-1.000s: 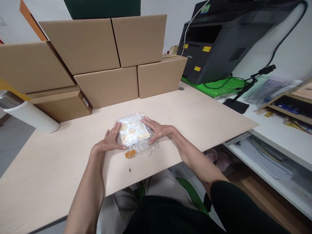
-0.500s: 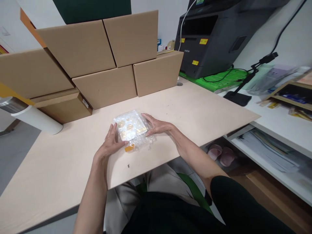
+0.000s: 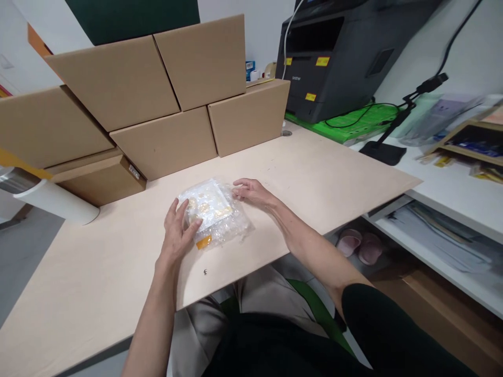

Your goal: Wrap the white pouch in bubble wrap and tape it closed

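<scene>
Bubble-wrapped packet (image 3: 212, 204) looks light, cushioned, slippery; best gripped at its sides: left hand (image 3: 176, 231) spread, right hand (image 3: 254, 192) curled, pinch unclear.

The silvery-white packet (image 3: 214, 200) has gold spots, the clear wrap (image 3: 232, 228) an orange patch (image 3: 204, 242).
</scene>
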